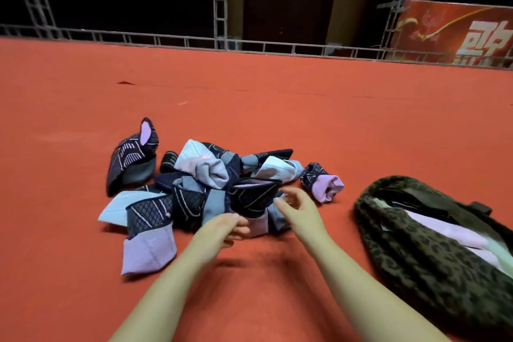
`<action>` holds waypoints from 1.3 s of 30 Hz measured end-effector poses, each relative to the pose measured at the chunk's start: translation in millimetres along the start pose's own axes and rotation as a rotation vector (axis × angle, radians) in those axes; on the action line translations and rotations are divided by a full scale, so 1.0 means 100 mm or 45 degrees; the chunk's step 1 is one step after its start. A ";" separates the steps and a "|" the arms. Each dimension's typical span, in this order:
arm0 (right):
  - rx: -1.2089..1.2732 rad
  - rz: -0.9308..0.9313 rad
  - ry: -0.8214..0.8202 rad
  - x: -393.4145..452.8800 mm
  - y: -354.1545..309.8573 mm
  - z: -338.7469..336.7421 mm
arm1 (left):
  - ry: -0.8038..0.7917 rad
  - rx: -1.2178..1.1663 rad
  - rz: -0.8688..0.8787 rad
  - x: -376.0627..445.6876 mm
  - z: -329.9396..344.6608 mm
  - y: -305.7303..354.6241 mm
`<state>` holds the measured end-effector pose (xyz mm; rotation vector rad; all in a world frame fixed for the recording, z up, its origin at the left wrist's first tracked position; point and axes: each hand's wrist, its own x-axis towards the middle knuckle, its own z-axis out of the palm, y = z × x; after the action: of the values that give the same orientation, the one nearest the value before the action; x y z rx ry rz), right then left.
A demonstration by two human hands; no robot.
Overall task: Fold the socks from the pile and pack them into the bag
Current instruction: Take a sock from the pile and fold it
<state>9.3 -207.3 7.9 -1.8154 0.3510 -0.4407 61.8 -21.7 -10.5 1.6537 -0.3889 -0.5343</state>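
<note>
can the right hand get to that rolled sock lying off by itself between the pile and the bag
Probably yes. The rolled sock lies alone on the red floor, just beyond the right hand, which hovers open at the pile's edge. Nothing sits between them.

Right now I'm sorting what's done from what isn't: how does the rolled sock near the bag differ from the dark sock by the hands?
The rolled sock is bundled into a tight roll with its pink end showing; the dark sock stands loose and unfolded. The rolled sock lies alone on the red floor, apart from the pile; the dark sock sits in the pile. Both are dark with pale line patterns.
</note>
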 end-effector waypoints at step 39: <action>0.310 0.486 0.201 -0.25 0.18 -0.57 | -0.380 0.449 0.302 -0.13 0.15 -0.13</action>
<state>-39.2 -249.1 1.8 -1.4395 0.7077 -0.3412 41.8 -25.0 -23.3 1.8337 -0.9311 -0.5565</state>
